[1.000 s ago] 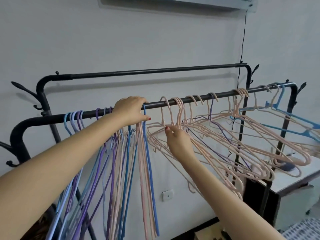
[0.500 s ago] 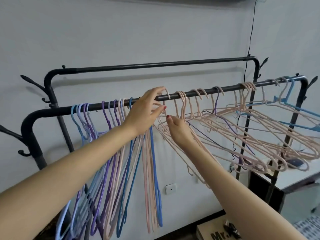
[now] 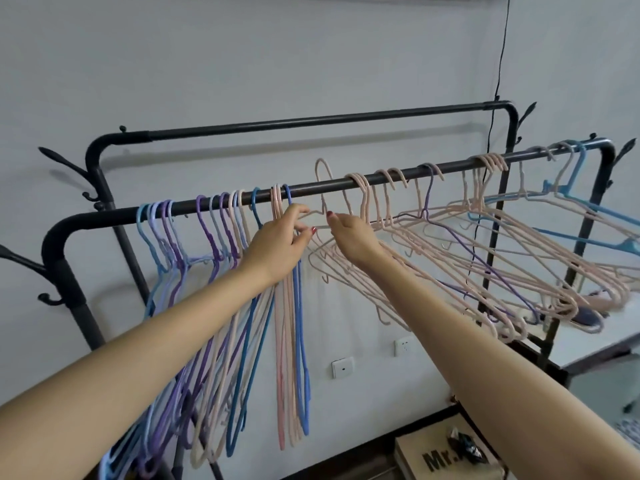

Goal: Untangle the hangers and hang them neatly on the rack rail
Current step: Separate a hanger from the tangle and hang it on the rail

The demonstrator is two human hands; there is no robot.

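A black rack rail (image 3: 311, 188) runs left to right in front of me. On its left part hang several blue, purple and pink hangers (image 3: 221, 271) in a straight row. On the right part a tangled bunch of pink hangers (image 3: 485, 258) hangs askew. One pink hanger (image 3: 323, 174) is lifted with its hook above the rail. My left hand (image 3: 280, 244) pinches it near the neck. My right hand (image 3: 349, 237) grips its shoulder wire just to the right.
A second black rail (image 3: 311, 123) runs behind and higher, near the wall. Coat hooks (image 3: 65, 164) stick out of the rack's left post. A white table (image 3: 606, 341) stands at the right and a cardboard box (image 3: 446, 455) sits on the floor below.
My left hand left the rail and came right onto the pink hanger beside my right hand. That hanger's hook rose off the rail. The view shifted up and left.
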